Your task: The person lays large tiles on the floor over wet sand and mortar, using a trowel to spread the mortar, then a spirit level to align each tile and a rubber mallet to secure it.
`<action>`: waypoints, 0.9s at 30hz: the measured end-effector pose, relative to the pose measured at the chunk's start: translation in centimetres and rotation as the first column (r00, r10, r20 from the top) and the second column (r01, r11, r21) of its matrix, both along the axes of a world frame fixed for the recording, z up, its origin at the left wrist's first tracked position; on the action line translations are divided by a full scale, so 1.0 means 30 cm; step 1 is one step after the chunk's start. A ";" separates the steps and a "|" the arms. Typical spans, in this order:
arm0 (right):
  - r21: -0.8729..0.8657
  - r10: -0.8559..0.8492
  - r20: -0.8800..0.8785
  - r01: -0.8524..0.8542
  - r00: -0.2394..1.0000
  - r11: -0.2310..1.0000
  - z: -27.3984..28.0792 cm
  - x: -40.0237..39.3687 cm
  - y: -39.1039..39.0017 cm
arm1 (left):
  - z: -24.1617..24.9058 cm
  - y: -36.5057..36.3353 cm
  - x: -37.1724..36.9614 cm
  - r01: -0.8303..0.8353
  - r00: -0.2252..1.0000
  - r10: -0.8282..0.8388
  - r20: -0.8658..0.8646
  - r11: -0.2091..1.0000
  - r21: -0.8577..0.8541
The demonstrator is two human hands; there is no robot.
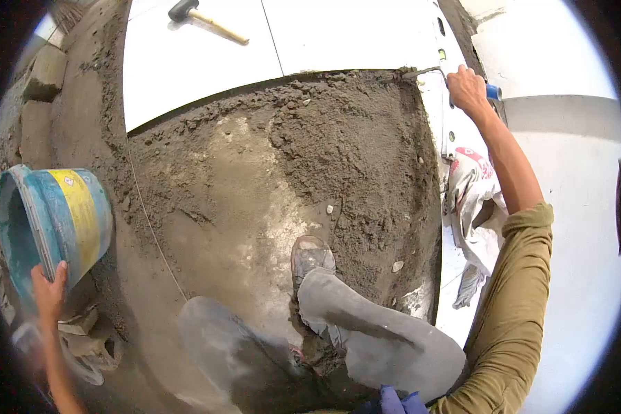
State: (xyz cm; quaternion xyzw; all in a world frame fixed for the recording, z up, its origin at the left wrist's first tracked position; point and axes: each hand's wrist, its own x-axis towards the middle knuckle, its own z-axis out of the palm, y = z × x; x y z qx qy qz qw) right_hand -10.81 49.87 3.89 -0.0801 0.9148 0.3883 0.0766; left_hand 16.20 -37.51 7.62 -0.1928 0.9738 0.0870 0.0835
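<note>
A blue-green bucket [102, 207] with a yellow label leans on its side at the left, its mouth facing left. My left hand [48, 290] grips the lower part of its rim, thumb on the outer side. At the upper right, my right hand [466, 90] is closed around the blue handle [493, 92] of a trowel. The trowel's narrow blade [417, 73] points left, at the corner where the grey mortar [352, 145] meets the white tiles [207, 76]. My fingers hide most of the handle.
A rubber mallet [210, 23] lies on the tiles. A spirit level [443, 58] runs along the right-hand tiles, near a crumpled white sack [472, 186]. A string [143, 207] crosses the ground. Concrete blocks [45, 72] stand at the left. My shoe [313, 255] rests by the mortar.
</note>
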 end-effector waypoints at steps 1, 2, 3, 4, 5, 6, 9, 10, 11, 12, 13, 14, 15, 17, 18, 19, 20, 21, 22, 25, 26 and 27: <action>0.002 0.007 0.001 -0.007 1.000 1.000 -0.007 -0.007 0.000 | -0.007 -0.006 0.003 0.045 0.998 -0.047 -0.049 0.998 -0.038; -0.002 -0.034 -0.017 0.034 0.999 0.999 -0.016 -0.011 0.007 | -0.007 -0.006 0.004 0.039 0.998 -0.041 -0.050 0.999 -0.035; -0.008 -0.077 -0.034 0.077 0.996 0.997 -0.021 -0.017 0.012 | 0.004 0.013 -0.007 0.028 0.999 -0.028 -0.024 1.000 0.010; 0.004 -0.140 -0.004 0.140 0.990 0.990 -0.028 -0.030 -0.008 | 0.018 0.037 -0.016 0.016 1.000 -0.016 0.004 0.998 0.054; 0.004 -0.136 -0.004 0.136 0.991 0.991 -0.036 -0.037 -0.026 | 0.034 0.071 -0.026 0.011 1.000 -0.011 0.004 0.999 0.053; 0.089 -0.027 -0.037 0.031 0.999 0.996 -0.055 -0.039 -0.043 | 0.057 0.109 -0.040 -0.005 1.000 0.004 0.031 1.000 0.021; 0.156 0.148 -0.106 -0.131 0.983 0.979 -0.089 -0.028 -0.089 | 0.045 0.079 -0.032 0.031 0.999 -0.030 0.019 1.000 -0.005; 0.158 0.181 -0.121 -0.161 0.976 0.974 -0.092 -0.026 -0.115 | 0.033 0.065 -0.030 0.081 0.997 -0.080 -0.021 0.997 0.008; 0.160 0.213 -0.134 -0.191 0.968 0.968 -0.097 -0.022 -0.140 | 0.033 0.055 -0.026 0.083 0.996 -0.083 -0.022 0.997 0.009; 0.167 0.143 -0.084 -0.128 0.986 0.978 -0.096 -0.018 -0.177 | 0.041 0.067 -0.032 0.055 0.998 -0.056 0.018 0.998 0.010; 0.168 0.140 -0.084 -0.124 0.987 0.978 -0.097 -0.005 -0.206 | 0.046 0.072 -0.039 0.029 0.998 -0.030 0.058 1.000 0.010; 0.124 0.120 -0.084 -0.109 0.989 0.986 -0.095 0.014 -0.233 | 0.046 0.071 -0.042 0.030 0.998 -0.031 0.057 0.999 0.010; 0.080 0.101 -0.084 -0.094 0.991 0.992 -0.090 0.033 -0.256 | 0.045 0.070 -0.042 0.018 0.997 -0.019 0.069 1.000 0.017; 0.054 0.077 -0.072 -0.073 0.994 0.996 -0.041 0.057 -0.278 | 0.040 0.067 -0.039 0.007 0.996 -0.009 0.084 1.000 0.022; 0.008 0.043 -0.057 -0.043 0.997 0.999 -0.014 0.062 -0.270 | 0.035 0.065 -0.033 0.037 0.998 -0.039 0.043 0.998 0.047; -0.038 0.012 -0.047 -0.014 0.999 0.999 0.004 0.061 -0.254 | 0.035 0.062 -0.031 0.066 0.998 -0.066 -0.004 0.995 0.070; 0.012 0.058 -0.077 -0.058 0.995 0.998 0.002 0.043 -0.223 | 0.041 0.062 -0.035 0.064 0.998 -0.063 -0.007 0.996 0.067; 0.012 0.062 -0.083 -0.061 0.995 0.998 0.001 0.037 -0.229 | 0.047 0.066 -0.040 0.070 0.997 -0.071 0.026 0.996 0.061; 0.013 0.065 -0.075 -0.064 0.995 0.998 0.002 0.030 -0.233 | 0.049 0.070 -0.044 0.076 0.995 -0.079 0.058 0.996 0.056; 0.025 0.132 -0.131 -0.130 0.983 0.991 -0.012 0.036 -0.317 | 0.023 0.049 -0.033 0.091 0.996 -0.089 -0.029 0.994 0.060; 0.010 0.058 -0.043 -0.057 0.997 0.998 -0.007 0.034 -0.379 | 0.032 0.054 -0.036 0.092 0.996 -0.090 -0.027 0.994 0.055; 0.003 -0.019 0.046 0.019 0.999 1.000 -0.005 0.042 -0.434 | 0.044 0.073 -0.043 0.068 0.998 -0.068 0.002 0.993 0.098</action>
